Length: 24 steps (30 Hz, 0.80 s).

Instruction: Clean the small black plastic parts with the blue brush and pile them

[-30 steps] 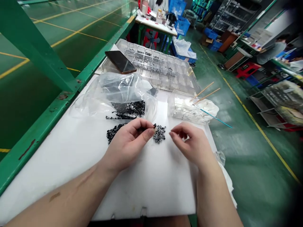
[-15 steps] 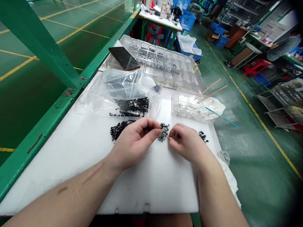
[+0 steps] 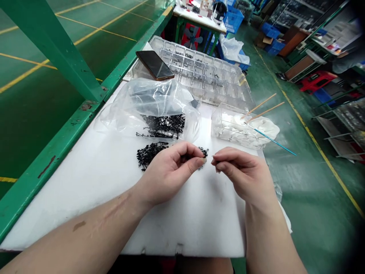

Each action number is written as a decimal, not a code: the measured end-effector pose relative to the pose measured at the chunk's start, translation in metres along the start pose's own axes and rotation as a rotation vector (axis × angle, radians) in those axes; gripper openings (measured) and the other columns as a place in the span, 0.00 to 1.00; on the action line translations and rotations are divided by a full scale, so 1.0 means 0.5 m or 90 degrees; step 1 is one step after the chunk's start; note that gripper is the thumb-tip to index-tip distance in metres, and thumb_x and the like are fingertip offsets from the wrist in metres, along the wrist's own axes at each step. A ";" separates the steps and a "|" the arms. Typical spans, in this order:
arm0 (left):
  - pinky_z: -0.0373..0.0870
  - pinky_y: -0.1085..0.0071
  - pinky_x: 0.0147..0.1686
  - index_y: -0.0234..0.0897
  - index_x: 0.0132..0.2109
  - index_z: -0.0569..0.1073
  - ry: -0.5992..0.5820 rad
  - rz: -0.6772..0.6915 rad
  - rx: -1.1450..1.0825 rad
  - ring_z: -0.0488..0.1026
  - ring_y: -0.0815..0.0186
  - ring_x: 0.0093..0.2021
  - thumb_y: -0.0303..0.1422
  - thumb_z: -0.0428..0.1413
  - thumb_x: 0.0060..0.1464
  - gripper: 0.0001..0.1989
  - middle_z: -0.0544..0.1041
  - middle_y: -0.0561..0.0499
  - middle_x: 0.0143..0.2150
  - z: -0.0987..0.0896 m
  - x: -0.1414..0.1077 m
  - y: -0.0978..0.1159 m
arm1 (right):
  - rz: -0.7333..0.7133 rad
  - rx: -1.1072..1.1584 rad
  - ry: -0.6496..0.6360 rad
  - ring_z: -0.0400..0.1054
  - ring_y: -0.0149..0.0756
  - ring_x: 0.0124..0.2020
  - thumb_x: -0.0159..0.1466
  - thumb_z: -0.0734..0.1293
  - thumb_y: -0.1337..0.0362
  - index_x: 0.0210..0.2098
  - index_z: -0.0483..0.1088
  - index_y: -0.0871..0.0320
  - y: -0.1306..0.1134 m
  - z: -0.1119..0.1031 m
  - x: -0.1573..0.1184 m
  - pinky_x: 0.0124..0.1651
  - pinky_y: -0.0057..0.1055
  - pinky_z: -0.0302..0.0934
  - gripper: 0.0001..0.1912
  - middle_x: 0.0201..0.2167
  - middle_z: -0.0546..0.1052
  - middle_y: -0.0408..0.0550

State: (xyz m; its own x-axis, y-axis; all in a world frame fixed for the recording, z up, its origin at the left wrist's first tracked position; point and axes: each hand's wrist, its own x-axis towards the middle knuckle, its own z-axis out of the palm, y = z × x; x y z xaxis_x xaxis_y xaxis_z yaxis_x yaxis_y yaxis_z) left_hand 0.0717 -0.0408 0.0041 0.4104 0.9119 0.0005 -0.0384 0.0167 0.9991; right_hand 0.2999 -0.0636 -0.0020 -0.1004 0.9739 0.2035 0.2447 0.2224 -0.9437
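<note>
Left hand (image 3: 171, 172) pinches small black part (image 3: 204, 153), probably light, stiff, best held by one end; right hand (image 3: 245, 173), 3 o'clock, fingers together, contents unclear.

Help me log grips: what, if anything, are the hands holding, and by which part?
Left hand: seemingly a black part, its gripped section hidden. Right hand: whether it holds anything cannot be told.

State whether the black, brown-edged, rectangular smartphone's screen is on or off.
Apparently off: the smartphone shows a dark face, with no lit display visible.
</note>
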 end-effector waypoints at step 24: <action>0.64 0.69 0.31 0.40 0.41 0.78 -0.021 0.041 0.082 0.68 0.68 0.31 0.34 0.61 0.68 0.05 0.77 0.54 0.34 0.007 -0.006 0.001 | 0.089 0.231 0.037 0.77 0.37 0.25 0.62 0.82 0.58 0.40 0.85 0.45 -0.011 0.015 -0.011 0.27 0.35 0.75 0.07 0.31 0.85 0.44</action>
State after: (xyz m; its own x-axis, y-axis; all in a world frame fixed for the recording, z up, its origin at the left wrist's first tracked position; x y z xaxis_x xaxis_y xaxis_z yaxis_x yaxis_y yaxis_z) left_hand 0.0737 -0.0449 0.0046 0.4407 0.8954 0.0636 0.0505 -0.0954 0.9942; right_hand 0.2917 -0.0706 0.0001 -0.0322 0.9969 0.0711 -0.1052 0.0673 -0.9922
